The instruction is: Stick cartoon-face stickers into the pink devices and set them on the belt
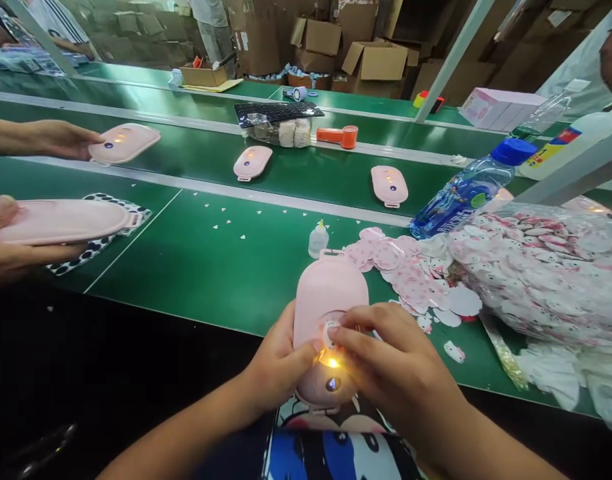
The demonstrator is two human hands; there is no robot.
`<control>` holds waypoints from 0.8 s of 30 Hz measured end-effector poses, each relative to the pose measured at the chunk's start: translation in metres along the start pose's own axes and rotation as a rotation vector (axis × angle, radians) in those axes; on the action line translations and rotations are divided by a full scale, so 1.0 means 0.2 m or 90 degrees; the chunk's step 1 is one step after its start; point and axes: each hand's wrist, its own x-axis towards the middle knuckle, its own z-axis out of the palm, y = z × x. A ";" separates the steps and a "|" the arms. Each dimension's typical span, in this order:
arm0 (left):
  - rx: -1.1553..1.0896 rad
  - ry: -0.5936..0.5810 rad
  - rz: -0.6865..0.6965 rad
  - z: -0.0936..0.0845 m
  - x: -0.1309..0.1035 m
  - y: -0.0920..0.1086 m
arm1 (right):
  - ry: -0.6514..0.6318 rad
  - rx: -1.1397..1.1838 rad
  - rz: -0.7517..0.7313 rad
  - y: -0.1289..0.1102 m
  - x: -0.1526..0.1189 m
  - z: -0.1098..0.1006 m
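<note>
A pink rounded plastic device (331, 287) with a glowing yellow light and a small round dark button rests upright above my lap. Wrapped round its left edge is my left hand (279, 363), with the thumb beside the light. My right hand (403, 347) has its thumb and index finger on a small white cat-face piece (331, 331), pressed against the device's front. A similar cat-face piece (455, 352) lies on the bench to the right, near a pile of round pink stickers (411, 273). Behind the device stands a small dropper bottle (319, 240).
A clear bag of cat-face pieces (546, 267) and a blue-capped bottle (466, 190) stand at right. Pink devices (253, 163) lie on the green bench (211, 280), with an orange tool (337, 137) behind. At left, another person's hands (51, 140) hold two more devices.
</note>
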 end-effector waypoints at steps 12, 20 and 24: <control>-0.112 -0.048 0.014 0.01 -0.03 -0.01 | 0.040 -0.045 -0.008 -0.02 -0.04 0.01; -0.093 -0.028 0.036 -0.01 -0.07 -0.02 | -0.001 0.467 0.379 0.02 -0.10 0.11; -0.086 -0.022 0.016 -0.01 -0.09 -0.02 | -0.036 0.694 0.449 0.00 -0.11 0.15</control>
